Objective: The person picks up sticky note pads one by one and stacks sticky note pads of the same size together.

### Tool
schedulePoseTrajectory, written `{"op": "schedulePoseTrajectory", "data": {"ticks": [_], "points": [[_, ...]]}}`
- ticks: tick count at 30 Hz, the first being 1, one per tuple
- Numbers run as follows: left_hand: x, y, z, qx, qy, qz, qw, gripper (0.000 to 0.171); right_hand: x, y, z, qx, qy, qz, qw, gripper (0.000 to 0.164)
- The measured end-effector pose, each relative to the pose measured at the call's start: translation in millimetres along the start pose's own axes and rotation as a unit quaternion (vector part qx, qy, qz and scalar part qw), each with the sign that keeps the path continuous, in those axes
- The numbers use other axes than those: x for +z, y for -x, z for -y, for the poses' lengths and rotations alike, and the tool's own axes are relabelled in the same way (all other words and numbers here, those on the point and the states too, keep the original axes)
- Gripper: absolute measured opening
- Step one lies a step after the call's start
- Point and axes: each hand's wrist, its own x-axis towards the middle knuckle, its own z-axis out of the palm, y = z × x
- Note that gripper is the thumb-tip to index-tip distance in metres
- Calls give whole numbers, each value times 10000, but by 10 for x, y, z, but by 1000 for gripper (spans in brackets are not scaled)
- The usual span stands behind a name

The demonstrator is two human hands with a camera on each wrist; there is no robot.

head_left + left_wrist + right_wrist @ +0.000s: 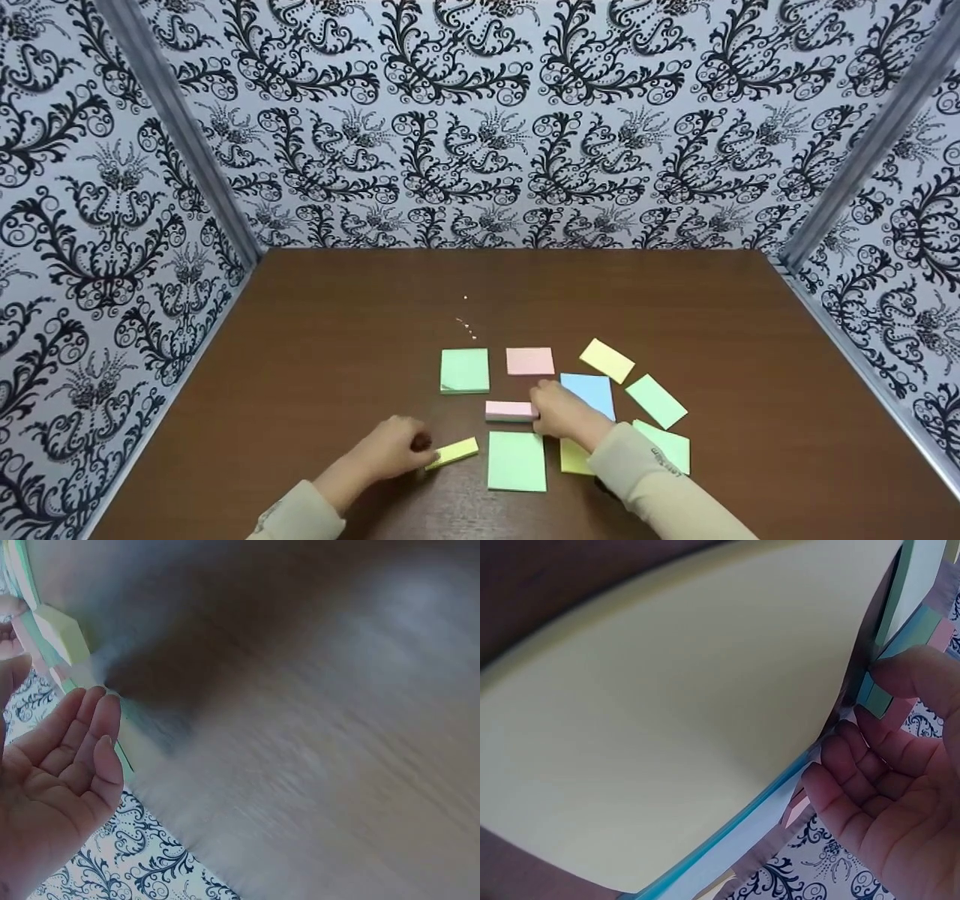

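Note:
In the head view my right hand (pixel 559 411) grips the right end of a narrow sticky note pad (pixel 510 410) with a pink top. The right wrist view has the thumb and index finger of that hand (pixel 900 780) on either side of the pad's end. My left hand (pixel 396 450) is beside a narrow yellow sticky note pad (pixel 459 450), its thumb right at the pad's left end. In the left wrist view the fingers of the left hand (pixel 60 780) are loosely bent, with a gap to the thumb. Between the hands lies a large green pad (pixel 517 462).
Behind are a green square pad (pixel 464 370) and a pink pad (pixel 529 361). Around the right arm lie a blue pad (pixel 589 391), a yellow pad (pixel 576 459) partly hidden by the sleeve, and several yellow and green pads. Patterned walls (pixel 487 150) enclose the brown table (pixel 337 337).

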Motion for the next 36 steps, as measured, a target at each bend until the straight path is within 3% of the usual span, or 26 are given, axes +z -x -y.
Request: {"op": "schedulePoseTrajectory", "data": {"ticks": [4, 8, 17, 26, 36], "points": [[5, 66, -14, -200, -176, 202, 9994, 28, -5, 4, 9, -9, -8, -25, 10000, 14], [25, 89, -18, -114, -479, 201, 9986, 29, -15, 6, 22, 5, -13, 50, 10000, 11], [79, 80, 17, 421, -1406, -279, 9888, 21, -48, 9, 46, 208, -58, 269, 9994, 12], [105, 61, 32, 661, -1740, -556, 9809, 21, -38, 1, 42, 333, -161, 311, 9988, 12], [136, 46, 68, 1017, -2277, -1277, 9600, 22, -31, -2, 38, 305, -240, 279, 9989, 14]]}}
